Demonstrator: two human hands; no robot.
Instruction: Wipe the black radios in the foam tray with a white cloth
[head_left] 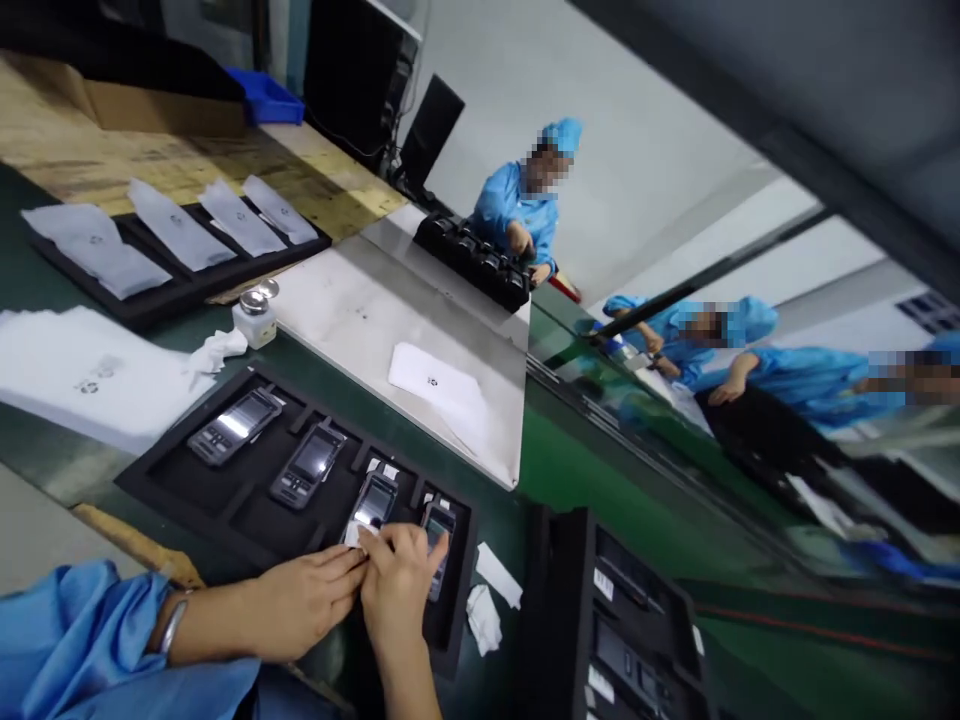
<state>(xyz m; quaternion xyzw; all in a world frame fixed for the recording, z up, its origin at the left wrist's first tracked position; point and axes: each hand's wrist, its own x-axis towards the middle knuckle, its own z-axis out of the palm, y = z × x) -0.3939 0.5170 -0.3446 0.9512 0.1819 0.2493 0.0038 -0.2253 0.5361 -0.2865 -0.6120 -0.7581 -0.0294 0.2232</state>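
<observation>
A black foam tray (247,510) lies before me with several handheld keypad phones in its slots. My left hand (311,600) comes in from the left, fingers closed together at the lower end of the third phone (377,495). Against it is my right hand (401,575), fingers bent down onto the same end. A small white bit shows at the fingertips; what the fingers pinch is hidden. Partly behind my right hand lies the right-hand phone (440,525). Farther left in the tray are a phone (309,465) and another phone (236,425) with a glare on its screen.
White sleeves (90,375) are stacked at left beside a pump bottle (256,318) and crumpled tissue (217,352). Behind stands a tray of white-sleeved items (176,222). White scraps (484,615) and black trays of devices (630,640) lie right. Co-workers in blue (517,205) work beyond.
</observation>
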